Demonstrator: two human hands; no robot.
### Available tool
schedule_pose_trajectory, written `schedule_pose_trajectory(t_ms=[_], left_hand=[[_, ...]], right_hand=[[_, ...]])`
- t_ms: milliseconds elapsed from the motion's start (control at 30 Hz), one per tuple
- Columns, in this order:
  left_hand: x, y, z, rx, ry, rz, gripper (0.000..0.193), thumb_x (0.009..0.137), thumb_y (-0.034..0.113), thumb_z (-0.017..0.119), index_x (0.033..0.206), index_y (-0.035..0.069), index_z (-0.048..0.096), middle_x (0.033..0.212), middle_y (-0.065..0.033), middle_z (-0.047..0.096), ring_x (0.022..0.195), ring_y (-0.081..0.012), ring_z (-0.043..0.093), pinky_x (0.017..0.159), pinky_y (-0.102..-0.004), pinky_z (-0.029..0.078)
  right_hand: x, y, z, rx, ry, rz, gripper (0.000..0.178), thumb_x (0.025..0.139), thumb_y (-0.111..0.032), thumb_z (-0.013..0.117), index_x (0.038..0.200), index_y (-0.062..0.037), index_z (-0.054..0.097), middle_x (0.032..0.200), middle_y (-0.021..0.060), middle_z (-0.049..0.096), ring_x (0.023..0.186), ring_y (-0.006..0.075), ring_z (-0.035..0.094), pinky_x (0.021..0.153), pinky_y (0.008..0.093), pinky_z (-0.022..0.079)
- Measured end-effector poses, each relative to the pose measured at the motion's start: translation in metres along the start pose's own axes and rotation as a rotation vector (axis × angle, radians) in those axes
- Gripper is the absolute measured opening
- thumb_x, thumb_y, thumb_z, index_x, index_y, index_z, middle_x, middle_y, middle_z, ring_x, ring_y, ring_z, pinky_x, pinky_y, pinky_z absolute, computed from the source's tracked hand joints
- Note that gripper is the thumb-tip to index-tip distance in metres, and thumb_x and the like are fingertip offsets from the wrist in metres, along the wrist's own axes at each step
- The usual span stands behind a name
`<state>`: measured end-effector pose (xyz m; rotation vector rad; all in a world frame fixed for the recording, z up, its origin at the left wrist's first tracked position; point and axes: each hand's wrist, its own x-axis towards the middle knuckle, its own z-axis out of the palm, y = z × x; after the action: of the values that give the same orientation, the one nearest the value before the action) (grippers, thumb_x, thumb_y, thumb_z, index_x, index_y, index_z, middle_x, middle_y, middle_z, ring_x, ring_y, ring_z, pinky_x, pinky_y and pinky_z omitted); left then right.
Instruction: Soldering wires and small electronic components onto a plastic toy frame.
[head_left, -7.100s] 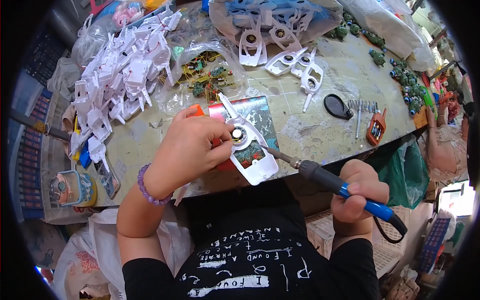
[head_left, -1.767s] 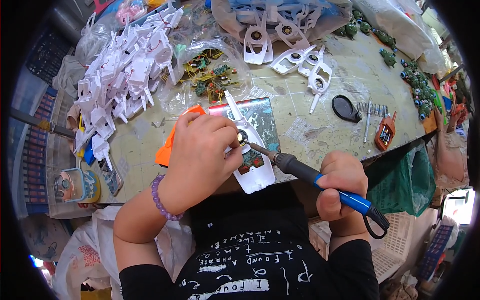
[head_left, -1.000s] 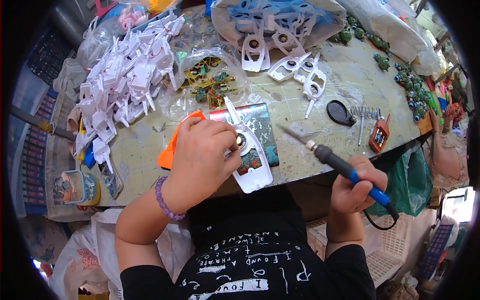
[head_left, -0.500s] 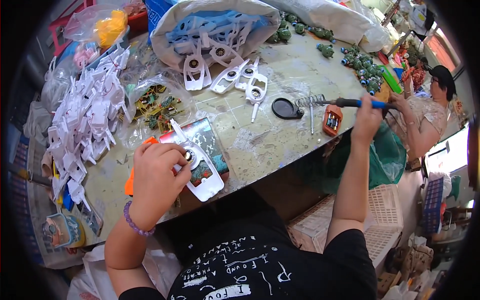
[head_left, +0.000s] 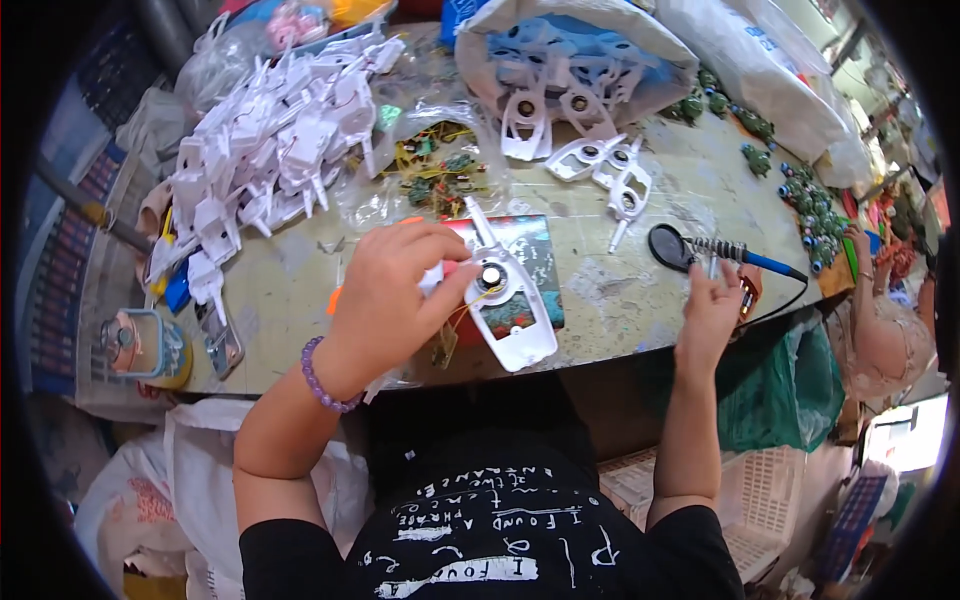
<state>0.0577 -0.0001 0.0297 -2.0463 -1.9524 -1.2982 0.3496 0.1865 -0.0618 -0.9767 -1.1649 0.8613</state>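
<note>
A white plastic housing point(head_left: 523, 343) with a round speaker point(head_left: 491, 279) set in it lies tilted on a colourful flat pad point(head_left: 541, 265). My left hand point(head_left: 395, 290) is closed at the housing's left side, its thumb touching near the speaker. A small pink and white bit shows between the fingers; what it is I cannot make out. Thin wires run from the speaker down to a small circuit board point(head_left: 446, 346) below this hand. My right hand point(head_left: 708, 318) is open, fingers apart, close to a thin metal rod. Just beyond, a soldering iron point(head_left: 768, 262) rests in a coiled spring holder point(head_left: 715, 248).
White housings point(head_left: 275, 150) are heaped at the left, beside a bag of wired circuit boards point(head_left: 445, 165). More housings fill a white sack point(head_left: 480, 60) at the back. Green figure parts point(head_left: 812, 215) lie at the right, near a co-worker's arm point(head_left: 862, 285). A black round lid point(head_left: 668, 246) sits by the spring.
My right hand has let go of the soldering iron, which now sits in the spring holder. My left hand has shifted off the speaker toward the housing's left side. The view has turned.
</note>
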Motion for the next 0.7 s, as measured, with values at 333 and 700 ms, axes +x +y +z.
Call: schedule_pose_trajectory(t_ms=[333, 700], left_hand=[[-0.083, 0.015, -0.046, 0.081, -0.095, -0.256, 0.020, 0.077, 0.016, 0.072, 0.089, 0.002, 0.063, 0.090, -0.0121, 0.064, 0.084, -0.0272, 0.061, 0.077, -0.0347, 0.047], [-0.057, 0.027, -0.008, 0.177, -0.109, -0.253, 0.028, 0.077, 0.013, 0.065, 0.100, 0.004, 0.054, 0.080, -0.0132, 0.062, 0.070, -0.0313, 0.061, 0.063, -0.0411, 0.048]], right_hand=[[-0.038, -0.077, 0.155, -0.392, -1.056, -0.299, 0.035, 0.079, -0.021, 0.073, 0.106, -0.0012, 0.062, 0.084, 0.0075, 0.062, 0.071, 0.0133, 0.058, 0.064, 0.0272, 0.048], [-0.031, -0.075, 0.211, -0.402, -1.314, -0.067, 0.045, 0.072, -0.018, 0.077, 0.107, 0.0066, 0.062, 0.077, 0.0031, 0.057, 0.068, 0.0089, 0.051, 0.060, 0.0241, 0.043]])
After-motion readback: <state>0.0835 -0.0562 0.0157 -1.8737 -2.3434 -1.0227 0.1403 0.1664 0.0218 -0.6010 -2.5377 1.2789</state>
